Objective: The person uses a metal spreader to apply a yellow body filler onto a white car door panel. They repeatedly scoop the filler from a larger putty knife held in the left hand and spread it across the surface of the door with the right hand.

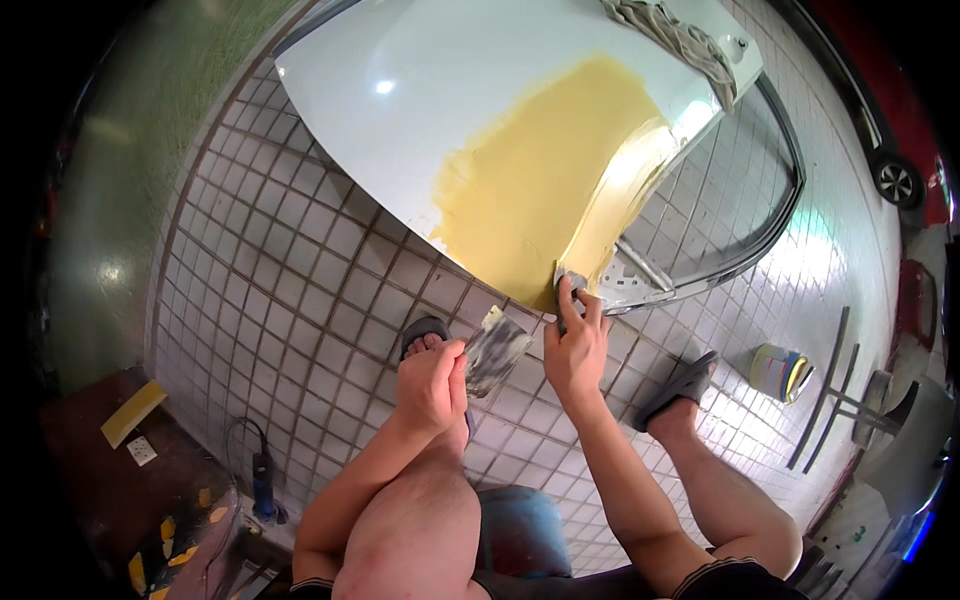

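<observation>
A white car door [370, 130] lies across the upper view, with a broad patch of yellow filler [530, 180] and a paler, glossy strip of filler [625, 180] along its right side. My right hand [575, 340] grips a small dark spreader [568, 280] against the lower end of that strip, by the door's edge. My left hand [433, 385] holds a flat mixing plate [500, 355] smeared with filler, below the door and left of my right hand. The door's dark-edged window frame [780, 230] extends to the right.
A crumpled cloth [670, 45] lies on the door. A tin [775, 372] stands at right near trim strips [835, 385]. A corded power tool [262, 485] is at lower left. A blue stool [520, 530] is below me on the tiled floor [340, 300]. A red car [920, 150] is at far right.
</observation>
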### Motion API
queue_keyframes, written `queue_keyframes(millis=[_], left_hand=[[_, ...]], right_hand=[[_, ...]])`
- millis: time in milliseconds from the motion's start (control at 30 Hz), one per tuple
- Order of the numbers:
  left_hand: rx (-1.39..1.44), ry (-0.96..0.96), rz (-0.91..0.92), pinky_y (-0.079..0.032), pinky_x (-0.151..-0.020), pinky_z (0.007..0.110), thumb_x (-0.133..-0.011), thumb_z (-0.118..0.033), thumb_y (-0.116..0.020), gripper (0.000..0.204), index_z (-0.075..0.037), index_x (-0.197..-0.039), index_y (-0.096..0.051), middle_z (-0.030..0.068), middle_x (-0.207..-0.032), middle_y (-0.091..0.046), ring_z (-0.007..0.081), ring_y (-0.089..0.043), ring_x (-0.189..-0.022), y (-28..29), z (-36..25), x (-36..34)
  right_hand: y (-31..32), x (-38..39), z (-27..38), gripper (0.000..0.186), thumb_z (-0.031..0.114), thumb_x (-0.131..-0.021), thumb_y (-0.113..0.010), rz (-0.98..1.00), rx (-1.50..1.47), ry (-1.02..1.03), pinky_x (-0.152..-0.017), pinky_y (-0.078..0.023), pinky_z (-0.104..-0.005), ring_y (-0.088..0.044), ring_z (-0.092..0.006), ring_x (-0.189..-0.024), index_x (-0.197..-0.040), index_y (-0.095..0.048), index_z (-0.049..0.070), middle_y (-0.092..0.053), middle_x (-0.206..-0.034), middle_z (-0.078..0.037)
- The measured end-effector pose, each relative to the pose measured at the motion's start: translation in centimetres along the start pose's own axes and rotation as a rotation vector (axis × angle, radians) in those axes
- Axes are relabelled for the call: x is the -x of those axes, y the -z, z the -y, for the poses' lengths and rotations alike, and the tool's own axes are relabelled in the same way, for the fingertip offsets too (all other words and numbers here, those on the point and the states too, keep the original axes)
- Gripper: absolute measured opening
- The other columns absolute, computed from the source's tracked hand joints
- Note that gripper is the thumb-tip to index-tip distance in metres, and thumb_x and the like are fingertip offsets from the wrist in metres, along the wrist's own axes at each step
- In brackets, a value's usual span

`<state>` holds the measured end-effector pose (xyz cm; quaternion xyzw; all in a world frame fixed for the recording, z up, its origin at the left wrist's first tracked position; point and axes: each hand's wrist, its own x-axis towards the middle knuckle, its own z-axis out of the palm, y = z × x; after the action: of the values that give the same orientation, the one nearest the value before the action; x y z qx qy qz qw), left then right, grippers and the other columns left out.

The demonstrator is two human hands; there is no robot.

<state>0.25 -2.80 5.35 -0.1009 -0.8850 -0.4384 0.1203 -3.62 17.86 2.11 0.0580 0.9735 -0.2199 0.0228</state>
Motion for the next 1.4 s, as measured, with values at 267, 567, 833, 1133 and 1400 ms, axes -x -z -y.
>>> queue_keyframes(millis=[267, 567, 833, 1133, 1400], left_hand=[[-0.064, -0.037, -0.093, -0.044, -0.057, 0.036, -0.098, -0.007, -0.043, 0.020, 0.008, -0.107, -0.054, 0.0165, -0.079, -0.058, 0.0295, -0.056, -0.064, -1.9, -1.8, -0.7], [0.085, 0.104, -0.023, -0.038, -0.054, 0.037, -0.097, -0.007, -0.042, 0.014, 0.003, -0.097, -0.052, 0.0129, -0.070, -0.048, 0.0255, -0.047, -0.060, -4.1, -2.0, -1.3], [0.047, 0.069, 0.179, -0.034, -0.048, 0.043, -0.097, -0.009, -0.044, 0.012, 0.000, -0.094, -0.051, 0.0147, -0.064, -0.048, 0.0336, -0.047, -0.051, -6.4, -4.1, -3.6], [0.016, 0.032, -0.117, -0.039, -0.049, 0.040, -0.098, -0.009, -0.043, 0.015, 0.003, -0.095, -0.052, 0.0158, -0.067, -0.051, 0.0317, -0.049, -0.052, -4.6, -3.8, -3.0], [0.051, 0.181, -0.071, -0.034, -0.053, 0.033, -0.102, -0.016, -0.039, 0.022, -0.001, -0.091, -0.049, 0.0087, -0.067, -0.045, 0.0190, -0.044, -0.059, -2.8, -0.4, 0.6]], right_hand=[[0.8, 4.4, 0.8, 0.066, 0.011, -0.076, -0.064, 0.115, -0.102, -0.026, -0.085, -0.047, -0.0489, -0.051, -0.0386, -0.109, -0.140, -0.053, 0.019, -0.049, -0.132, -0.013], [7.7, 5.5, -3.4, 0.058, -0.001, -0.080, -0.057, 0.144, -0.742, -0.070, -0.094, -0.045, -0.0383, -0.052, -0.0307, -0.118, -0.136, -0.059, 0.015, -0.053, -0.129, -0.014], [9.5, 4.2, -5.7, 0.052, -0.008, -0.088, -0.046, 0.539, -1.984, -0.432, -0.098, -0.044, -0.0312, -0.054, -0.0189, -0.121, -0.140, -0.050, -0.001, -0.052, -0.140, -0.007], [8.2, -2.6, -7.4, 0.053, -0.008, -0.088, -0.051, -0.139, -0.709, -0.057, -0.090, -0.048, -0.0362, -0.057, -0.0336, -0.105, -0.137, -0.056, 0.009, -0.051, -0.122, -0.024], [6.5, -26.7, -12.8, 0.046, 0.024, -0.089, -0.054, -0.362, -0.007, -0.073, -0.101, -0.040, -0.0500, -0.050, -0.0441, -0.114, -0.134, -0.060, 0.029, -0.053, -0.132, -0.014]])
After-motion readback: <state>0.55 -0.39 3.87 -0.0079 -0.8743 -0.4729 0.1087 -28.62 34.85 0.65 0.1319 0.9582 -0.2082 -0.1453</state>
